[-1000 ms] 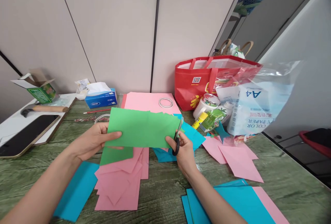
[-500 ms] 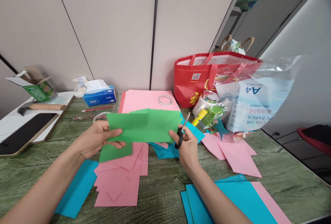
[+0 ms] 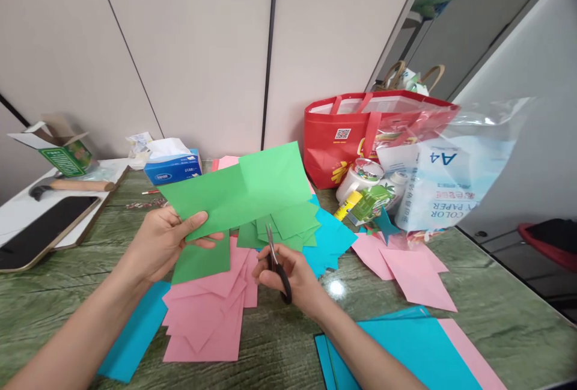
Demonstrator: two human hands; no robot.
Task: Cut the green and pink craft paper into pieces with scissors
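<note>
Since only the head view is on offer, everything gets read from there. The green sheet point(image 3: 238, 188) is held up off the table point(image 3: 54, 294), pinched near its lower left corner by the left hand point(image 3: 164, 243), with the thumb laid on the front and the fingers curled behind. The scissors point(image 3: 276, 261) are gripped by the right hand point(image 3: 295, 276), which is closed through the black loops. The blades are pointed up and look nearly together, with the tips just under the sheet's bottom edge. Compared with half a second back, the sheet has been tipped so its right end is raised, and the scissors have been brought from the right edge round to the bottom middle. So the cutting seems to have been moved to another edge. Green layers point(image 3: 288, 225) are seen behind the blades, over blue paper point(image 3: 331, 240). Whether they're attached can't be told. Pink pieces point(image 3: 211, 318) are spread underneath.
</note>
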